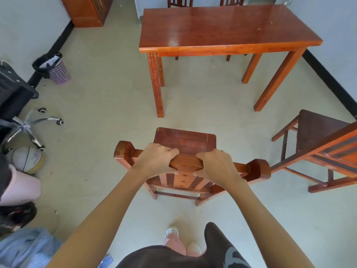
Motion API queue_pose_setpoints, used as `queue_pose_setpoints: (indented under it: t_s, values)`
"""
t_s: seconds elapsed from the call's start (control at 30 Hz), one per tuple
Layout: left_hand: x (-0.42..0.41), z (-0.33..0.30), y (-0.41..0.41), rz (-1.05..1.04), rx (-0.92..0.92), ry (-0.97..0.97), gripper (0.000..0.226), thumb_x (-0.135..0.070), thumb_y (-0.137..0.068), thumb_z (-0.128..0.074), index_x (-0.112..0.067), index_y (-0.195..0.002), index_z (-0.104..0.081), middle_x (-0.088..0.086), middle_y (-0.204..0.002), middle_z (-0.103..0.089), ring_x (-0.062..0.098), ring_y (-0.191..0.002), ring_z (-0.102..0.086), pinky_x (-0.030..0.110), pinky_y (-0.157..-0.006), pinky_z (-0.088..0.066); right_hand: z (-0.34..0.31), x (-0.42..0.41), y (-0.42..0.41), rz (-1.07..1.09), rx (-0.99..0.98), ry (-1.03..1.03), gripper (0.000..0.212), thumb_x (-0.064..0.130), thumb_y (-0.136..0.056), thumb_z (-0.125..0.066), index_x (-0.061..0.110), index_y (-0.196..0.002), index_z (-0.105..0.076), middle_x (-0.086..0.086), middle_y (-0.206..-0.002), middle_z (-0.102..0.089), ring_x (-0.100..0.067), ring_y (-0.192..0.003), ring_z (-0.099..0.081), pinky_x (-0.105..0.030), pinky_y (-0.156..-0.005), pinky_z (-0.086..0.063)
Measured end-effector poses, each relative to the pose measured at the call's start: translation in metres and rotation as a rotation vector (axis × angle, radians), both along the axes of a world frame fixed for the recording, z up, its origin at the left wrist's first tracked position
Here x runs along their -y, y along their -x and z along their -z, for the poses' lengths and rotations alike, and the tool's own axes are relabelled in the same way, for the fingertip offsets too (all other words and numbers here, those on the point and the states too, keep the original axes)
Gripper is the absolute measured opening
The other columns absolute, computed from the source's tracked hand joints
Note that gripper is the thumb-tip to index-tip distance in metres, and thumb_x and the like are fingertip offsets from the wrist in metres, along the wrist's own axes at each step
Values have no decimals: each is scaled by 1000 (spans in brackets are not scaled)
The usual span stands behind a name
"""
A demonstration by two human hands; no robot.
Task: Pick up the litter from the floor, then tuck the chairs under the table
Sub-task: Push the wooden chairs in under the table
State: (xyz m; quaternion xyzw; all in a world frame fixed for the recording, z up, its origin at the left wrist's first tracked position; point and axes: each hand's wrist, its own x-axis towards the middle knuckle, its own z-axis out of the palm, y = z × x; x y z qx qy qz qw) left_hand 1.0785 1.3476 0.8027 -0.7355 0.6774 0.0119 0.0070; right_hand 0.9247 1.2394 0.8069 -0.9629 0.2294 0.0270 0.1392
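Head view: both hands clamped on top rail of wooden chair [185, 144] at frame centre. Left hand [156, 161] curled over rail left of middle, right hand [218, 165] curled over it right of middle. Chair faces surface [222, 28] at upper centre, well apart. Second chair [318, 132] right edge, angled. Waste basket [56, 68] upper left by wall.

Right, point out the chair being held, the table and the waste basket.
chair [185, 139]: head view, on the bare seat, ahead of the two hands.
table [222, 28]: head view, on the middle of the bare top.
waste basket [59, 71]: head view, on its perforated side wall.
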Motion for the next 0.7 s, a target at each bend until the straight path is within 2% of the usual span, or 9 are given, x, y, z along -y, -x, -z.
queue_pose_setpoints:
  t_s: [0.17, 0.23, 0.33, 0.37, 0.43, 0.5, 0.57, 0.7]
  values:
    - [2, 4, -15, -26, -45, 3, 38, -50, -84, -52, -17, -101, -55, -3, -93, -69, 18, -82, -63, 23, -67, -34, 7, 1, -15, 7, 27, 21, 21, 38, -86, -56, 22, -100, -60, 3, -88, -67, -17, -72, -57, -25, -71, -45]
    - [-1, 6, -23, -34, -66, -16, 35, -49, -80, -58, -16, -93, -58, -2, -81, -69, 19, -72, -63, 21, -60, -33, 11, 0, -21, -10, 32, 48, 18, 35, -87, -55, 22, -98, -59, 3, -86, -67, -17, -72, -59, -25, -70, -48]
    - [-5, 10, -32, -10, -74, 46, 31, -46, -69, -66, -16, -73, -59, -4, -59, -65, 17, -51, -61, 14, -46, -19, 17, 0, -28, -10, 65, 55, 16, 34, -86, -56, 22, -96, -58, 3, -84, -67, -17, -73, -62, -24, -70, -49]
    - [-4, 11, -33, -8, -94, 37, 31, -46, -72, -64, -16, -76, -60, -4, -63, -67, 18, -54, -63, 14, -47, -21, 17, -2, -27, -5, 70, 97, 18, 36, -83, -60, 22, -94, -58, 5, -80, -66, -15, -69, -62, -22, -66, -46]
    - [0, 12, -32, 4, -101, 19, 34, -47, -82, -55, -15, -95, -58, -2, -84, -69, 18, -75, -64, 19, -60, -32, 22, -4, -22, 36, 132, 240, 29, 40, -65, -78, 23, -79, -60, 8, -63, -63, -11, -54, -59, -21, -55, -45]
    - [2, 13, -33, -6, -88, -12, 39, -50, -87, -47, -17, -106, -53, -2, -98, -67, 17, -87, -63, 20, -69, -32, 32, -6, -14, 111, 187, 293, 38, 38, -51, -87, 22, -75, -60, 6, -60, -63, -15, -53, -59, -26, -55, -48]
    - [4, 13, -36, 3, -71, -30, 42, -52, -88, -44, -17, -110, -52, -2, -102, -67, 16, -89, -62, 20, -71, -32, 42, -4, -6, 156, 217, 323, 43, 36, -50, -88, 19, -78, -60, 2, -66, -65, -20, -59, -61, -30, -60, -50]
    - [15, 14, -43, 51, -64, -37, 45, -52, -88, -45, -16, -115, -51, 0, -108, -67, 18, -93, -63, 23, -80, -42, 47, 8, -6, 196, 282, 359, 45, 37, -48, -89, 17, -74, -58, 1, -64, -64, -20, -57, -60, -29, -57, -49]
